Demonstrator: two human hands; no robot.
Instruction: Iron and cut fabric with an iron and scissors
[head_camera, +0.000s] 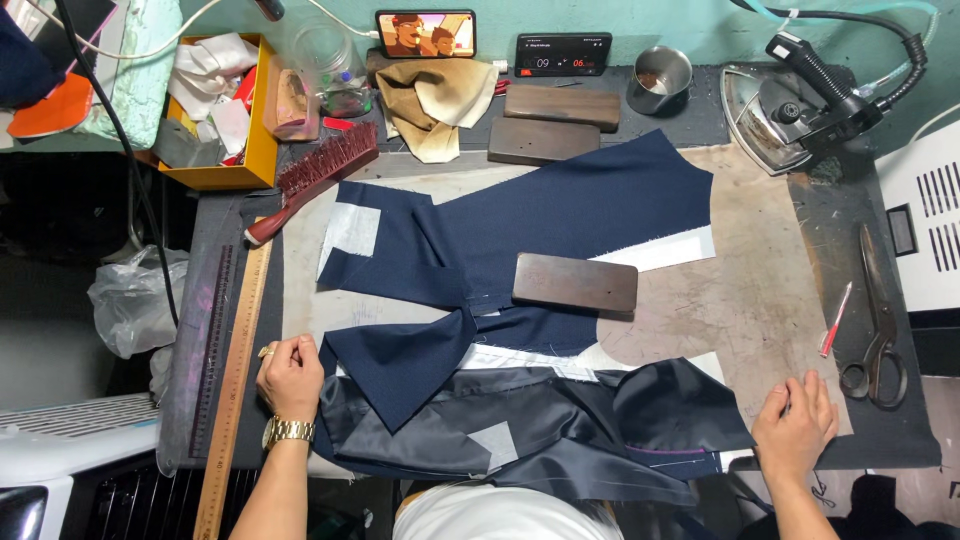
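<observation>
Head view, left hand (291, 376) curled loosely at edge of matte navy fabric (520, 240), right hand (795, 424) flat open on worktop (760, 290), smooth rectangular wooden block (575, 283) weighting cloth, glossy dark lining (560, 420) partly cut off below

This is a tailoring workshop. Around the navy cloth (560, 215) lie shears (878, 320), a steam iron (790, 110) and a wooden ruler (235, 390).

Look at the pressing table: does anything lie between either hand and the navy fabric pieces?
Nothing visible does. The left hand already rests on the edge of the navy fabric, and the right hand lies flat at its other end. The wooden block sits on the cloth farther back.
</observation>
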